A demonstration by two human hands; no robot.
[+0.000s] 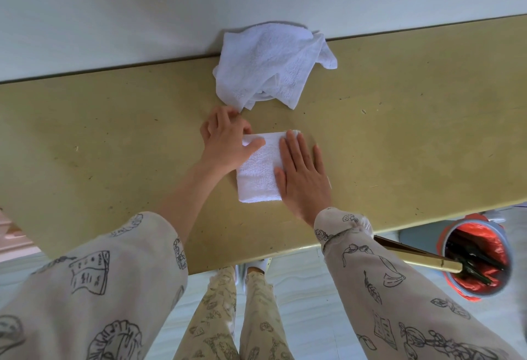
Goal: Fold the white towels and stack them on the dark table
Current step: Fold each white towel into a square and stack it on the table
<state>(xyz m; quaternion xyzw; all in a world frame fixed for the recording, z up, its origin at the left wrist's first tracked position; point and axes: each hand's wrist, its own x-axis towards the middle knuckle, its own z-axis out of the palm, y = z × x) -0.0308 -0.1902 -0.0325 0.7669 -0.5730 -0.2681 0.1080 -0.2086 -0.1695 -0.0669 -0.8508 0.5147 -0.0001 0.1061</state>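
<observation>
A folded white towel [259, 173] lies as a small rectangle in the middle of the olive-yellow table [114, 131]. My right hand [302, 178] lies flat on its right half, fingers straight and pointing away from me. My left hand [226, 143] covers the towel's far left corner, its thumb resting on top and its lightly bent fingers reaching past the far edge. Behind them, against the wall, a pile of crumpled white towels [271, 68] sits loose; its near corner almost touches my left fingertips.
A pale wall [142, 3] runs right behind the table's far edge. To my lower right, on the floor, stands a red-lined bucket [476, 257] with a long yellow handle [413, 254] sticking out of it towards the table edge. My legs stand against the near edge.
</observation>
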